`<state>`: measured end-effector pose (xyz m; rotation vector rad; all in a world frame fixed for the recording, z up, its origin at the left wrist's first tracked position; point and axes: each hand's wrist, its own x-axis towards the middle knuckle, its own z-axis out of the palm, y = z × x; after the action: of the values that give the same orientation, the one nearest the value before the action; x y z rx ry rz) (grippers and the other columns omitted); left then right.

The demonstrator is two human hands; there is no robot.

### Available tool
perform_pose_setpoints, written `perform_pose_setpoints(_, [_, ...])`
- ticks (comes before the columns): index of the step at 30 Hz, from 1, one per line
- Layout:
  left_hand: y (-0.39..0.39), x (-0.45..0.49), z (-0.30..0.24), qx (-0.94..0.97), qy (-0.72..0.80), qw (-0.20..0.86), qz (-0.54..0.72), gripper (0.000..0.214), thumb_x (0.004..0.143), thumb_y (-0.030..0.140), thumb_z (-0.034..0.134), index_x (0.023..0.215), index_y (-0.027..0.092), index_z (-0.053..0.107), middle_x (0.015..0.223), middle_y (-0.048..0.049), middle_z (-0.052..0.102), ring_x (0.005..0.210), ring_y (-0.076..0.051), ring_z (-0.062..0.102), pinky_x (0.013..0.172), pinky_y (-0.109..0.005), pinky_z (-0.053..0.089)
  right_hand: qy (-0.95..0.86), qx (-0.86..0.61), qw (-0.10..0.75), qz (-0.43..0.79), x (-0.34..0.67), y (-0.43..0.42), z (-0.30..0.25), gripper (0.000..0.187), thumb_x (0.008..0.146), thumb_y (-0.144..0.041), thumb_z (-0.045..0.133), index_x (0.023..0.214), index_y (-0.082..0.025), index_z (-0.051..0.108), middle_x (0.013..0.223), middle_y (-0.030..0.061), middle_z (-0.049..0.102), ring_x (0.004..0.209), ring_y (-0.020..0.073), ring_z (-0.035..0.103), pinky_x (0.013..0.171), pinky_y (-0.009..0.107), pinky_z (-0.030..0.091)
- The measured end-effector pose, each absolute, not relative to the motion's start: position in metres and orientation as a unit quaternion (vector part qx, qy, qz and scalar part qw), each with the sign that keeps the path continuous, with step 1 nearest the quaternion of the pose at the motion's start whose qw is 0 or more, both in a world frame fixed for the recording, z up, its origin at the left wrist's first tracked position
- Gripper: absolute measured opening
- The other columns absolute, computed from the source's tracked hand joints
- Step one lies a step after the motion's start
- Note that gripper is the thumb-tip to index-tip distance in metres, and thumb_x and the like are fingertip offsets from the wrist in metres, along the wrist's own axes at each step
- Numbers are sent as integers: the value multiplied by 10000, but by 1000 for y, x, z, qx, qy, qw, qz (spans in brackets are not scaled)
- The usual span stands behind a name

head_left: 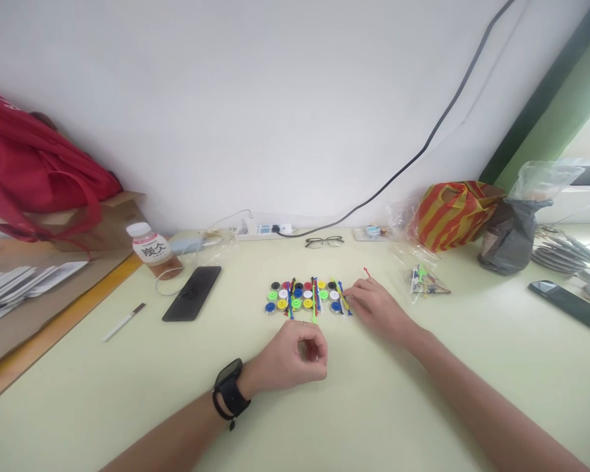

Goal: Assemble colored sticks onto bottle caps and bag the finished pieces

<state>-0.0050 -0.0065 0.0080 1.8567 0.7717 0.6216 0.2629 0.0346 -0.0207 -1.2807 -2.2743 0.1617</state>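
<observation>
Several small coloured discs (295, 296) lie in rows at the middle of the pale table (128, 393), with thin coloured sticks (315, 298) laid across them. My right hand (376, 307) rests at the right end of the rows, its fingertips pinched on a stick (343, 300) there. My left hand (295, 357), with a black watch on the wrist, sits in front of the discs, fingers curled loosely; whether anything is in them I cannot make out. A single red stick (366, 271) lies apart behind my right hand.
A black phone (193, 292), a bottle (153, 252) and a white pen-like stick (124, 321) are on the left. Glasses (324, 242) and a power strip (263, 230) sit by the wall. A small packet of sticks (425, 281), striped bag (452, 213) and another phone (568, 305) are on the right.
</observation>
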Motion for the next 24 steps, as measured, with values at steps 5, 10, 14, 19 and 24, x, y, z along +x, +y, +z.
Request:
perform_pose_setpoints(5, [-2,-2,-1,739,333,535,237,46,727,119,621,752,150,598,726,6,581,652,-111,481,582,-229,383,-845,-469,253,36,271,42,-22,146,969,-122,530,969,-220,638,975,74,680,946,252,595,867,405,486])
perform_pose_setpoints(10, [-2,-2,0,733,334,543,238,71,740,118,599,789,159,569,749,15,569,669,-112,474,593,-229,386,-850,-471,235,14,276,42,-18,150,998,-132,498,946,-223,605,958,66,676,936,251,586,877,405,478])
perform_pose_setpoints(14, [-2,-3,1,728,333,546,247,65,766,117,582,808,163,562,762,18,566,676,-110,470,606,-227,390,-850,-475,230,1,280,41,-16,141,997,-127,495,957,-222,591,997,71,679,981,263,572,894,416,470])
perform_pose_setpoints(19, [-1,-3,-1,736,331,543,232,22,805,153,607,812,159,588,782,3,586,696,-120,492,629,-238,404,-852,-478,211,-15,286,41,-14,163,988,-106,485,928,-225,579,992,75,678,993,270,567,884,415,467])
perform_pose_setpoints(24, [-5,-3,6,741,334,529,246,61,862,207,646,860,167,600,829,-15,600,731,-139,514,679,-262,430,-842,-493,220,-16,290,38,-7,146,1001,-133,475,936,-224,570,1001,82,677,995,275,565,866,416,469])
